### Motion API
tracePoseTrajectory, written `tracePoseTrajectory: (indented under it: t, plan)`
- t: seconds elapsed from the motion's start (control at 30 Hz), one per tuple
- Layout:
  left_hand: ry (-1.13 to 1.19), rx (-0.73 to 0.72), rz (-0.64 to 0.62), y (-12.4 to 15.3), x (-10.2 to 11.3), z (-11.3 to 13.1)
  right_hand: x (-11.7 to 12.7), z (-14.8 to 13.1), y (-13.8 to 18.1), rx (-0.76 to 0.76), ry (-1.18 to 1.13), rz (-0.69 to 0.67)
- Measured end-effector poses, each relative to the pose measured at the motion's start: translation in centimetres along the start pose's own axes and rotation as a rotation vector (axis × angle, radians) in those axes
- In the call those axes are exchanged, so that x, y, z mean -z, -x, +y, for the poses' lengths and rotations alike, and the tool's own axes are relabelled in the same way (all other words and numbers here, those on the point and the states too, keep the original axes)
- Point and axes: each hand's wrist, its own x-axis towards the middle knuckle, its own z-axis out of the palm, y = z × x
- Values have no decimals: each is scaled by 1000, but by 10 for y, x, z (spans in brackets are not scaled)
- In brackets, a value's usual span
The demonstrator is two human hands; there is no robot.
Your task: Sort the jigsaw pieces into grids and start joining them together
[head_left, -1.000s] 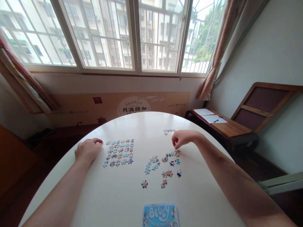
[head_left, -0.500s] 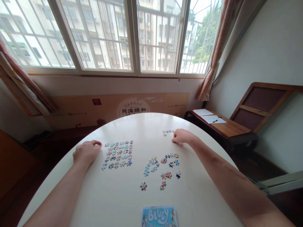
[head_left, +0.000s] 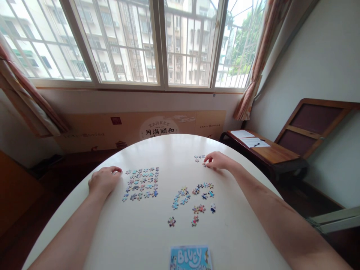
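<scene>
My left hand rests on the white table with its fingers loosely apart, holding nothing, just left of a grid of jigsaw pieces set out in rows. My right hand reaches to the far right part of the table. Its thumb and fingertips pinch a small puzzle piece at the tabletop. Beside it lies a short row of pieces, partly hidden by the fingers, with a single piece below. Nearer to me lie loose, partly overlapping pieces and a reddish cluster.
A blue Bluey box or card lies at the near edge of view on the round white table. Right of the table stands a low wooden bench with papers and a pen. A long printed carton sits below the window.
My right hand has opened its curled fingers somewhat, and a puzzle piece now shows at its fingertips below the short row. My left hand stays in place; the view has shifted slightly.
</scene>
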Motion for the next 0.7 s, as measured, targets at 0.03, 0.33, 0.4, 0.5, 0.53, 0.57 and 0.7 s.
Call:
tracePoseTrajectory:
  t: [0.03, 0.33, 0.4, 0.5, 0.53, 0.57, 0.7]
  plan:
    - [1, 4, -5, 0, 0, 0, -1, 1, 0, 4, -15, 2]
    - [5, -5, 4, -1, -1, -1, -5, 4, -2, 72, -49, -18]
    - [6, -6, 15, -1, -1, -1, -7, 2, -2, 77, -28, 15]
    - [-11, -1, 11, 0, -1, 0, -10, 0, -3, 79, 12, 79]
    - [-19, 5, 3, 0, -1, 0, -12, -1, -4, 81, 24, 100]
    - [-27, 11, -5, 0, 0, 0, -13, 0, -5, 83, 35, 121]
    - [-36, 18, -27, 1, 1, 1, -22, 2, -9, 91, 71, 206]
